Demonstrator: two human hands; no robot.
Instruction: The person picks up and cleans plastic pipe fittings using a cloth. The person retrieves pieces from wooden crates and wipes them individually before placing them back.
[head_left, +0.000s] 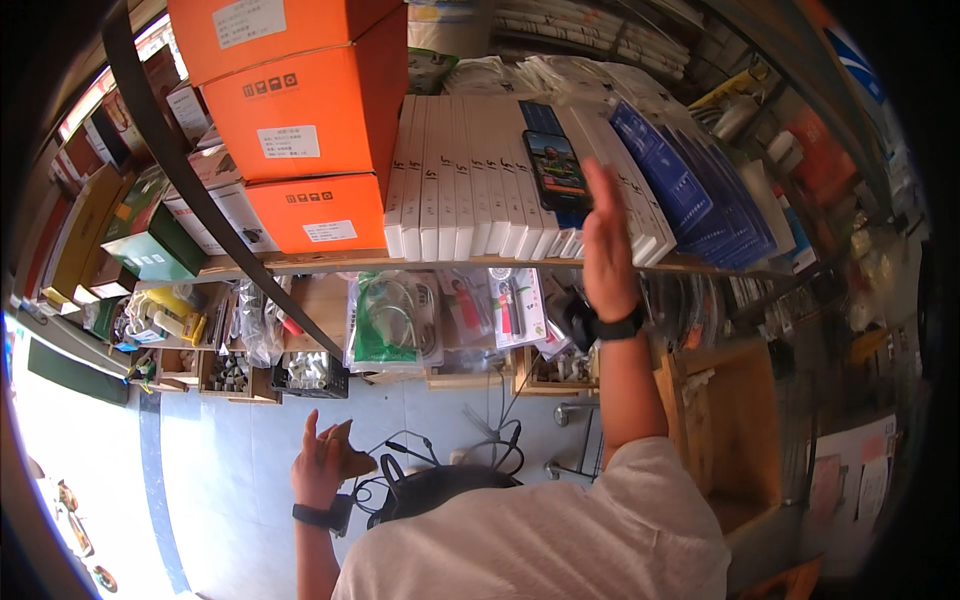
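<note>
My right hand (609, 247) is raised flat, its fingers straight, at the right edge of a smartphone (557, 171) with a lit screen. Whether it touches the phone I cannot tell. The phone lies on a row of narrow white boxes (465, 180) on the shelf, with blue flat packages (667, 172) to the right. Low on the left, my left hand (319, 465) holds a crumpled brown piece (351, 452), perhaps cloth or cardboard, with one finger pointing up. Both wrists wear black bands.
Orange cartons (292, 112) are stacked at the shelf's left. Below are a green-and-clear bagged hose (394, 319), a black crate of white fittings (309, 375) and wooden bins. Black cables (409, 450) hang near my body. An open wooden box (731, 435) stands at the right.
</note>
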